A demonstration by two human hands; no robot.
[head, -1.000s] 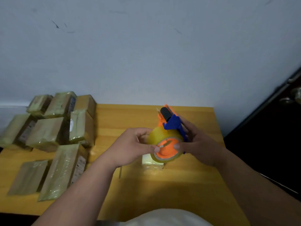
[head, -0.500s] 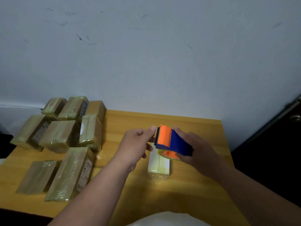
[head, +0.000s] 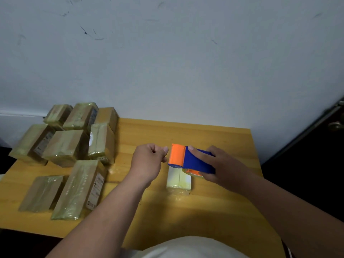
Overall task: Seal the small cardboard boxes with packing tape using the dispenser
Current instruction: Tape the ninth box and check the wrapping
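With our right hand (head: 221, 167) gripping the dispenser (head: 188, 159) over the small box (head: 178, 180) on the worktop (head: 214, 207), our left hand's (head: 149, 162) curled fingers seemingly pinch the tape end, ready to draw it across.

Glossy plastic dispenser (head: 188, 158), smooth varnished wooden table (head: 219, 205), cardboard boxes (head: 80, 187) under shiny tape.

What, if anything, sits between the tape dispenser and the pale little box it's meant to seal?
Nothing visible. The tape dispenser, gripped by the right hand, hangs directly over the far end of the pale box. The left hand pinches at the dispenser's front edge, beside the box, not over it.
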